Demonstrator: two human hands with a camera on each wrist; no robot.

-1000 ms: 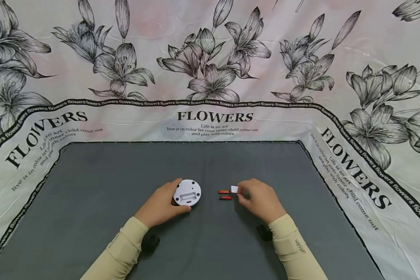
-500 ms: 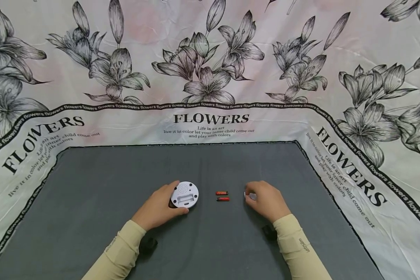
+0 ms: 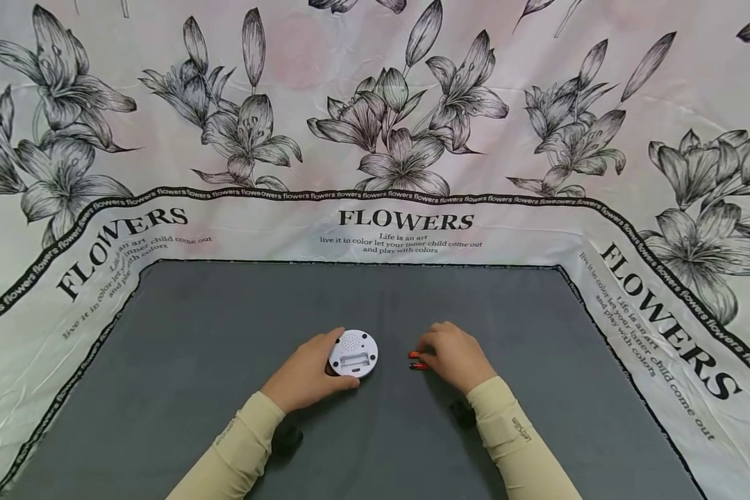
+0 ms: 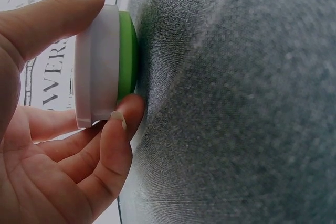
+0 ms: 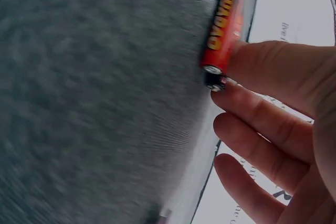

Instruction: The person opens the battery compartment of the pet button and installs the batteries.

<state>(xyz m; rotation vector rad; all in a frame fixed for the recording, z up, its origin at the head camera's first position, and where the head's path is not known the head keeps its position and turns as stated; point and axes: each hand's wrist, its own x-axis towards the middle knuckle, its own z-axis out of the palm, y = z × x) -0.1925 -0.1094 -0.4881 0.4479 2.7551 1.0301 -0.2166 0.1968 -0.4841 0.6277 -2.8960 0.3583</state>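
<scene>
My left hand [image 3: 309,371] grips a round white device [image 3: 355,351] by its rim. Facing up are its speaker holes, small dark feet and an uncovered, vacant battery slot. In the left wrist view, the device's underside [image 4: 127,53] is green and turned to the cloth. Two red-and-black batteries lie side by side to its right. My right hand [image 3: 455,356] pinches the farther battery [image 3: 414,355] with thumb and index finger, which partly hide it. The nearer battery [image 3: 419,367], lettered in yellow in the right wrist view, lies just beside the thumb.
A grey cloth [image 3: 275,298] covers the work surface, edged by a white border [image 3: 406,236] with printed lettering and flowers. Dark wrist-worn items [image 3: 286,441] hang beneath both forearms. A small pale piece [image 5: 165,214] shows at the right wrist view's bottom edge.
The right hand carried a small white piece to the right, away from the batteries, then came back left to them without it. The left hand keeps its hold on the device; the head view shifted.
</scene>
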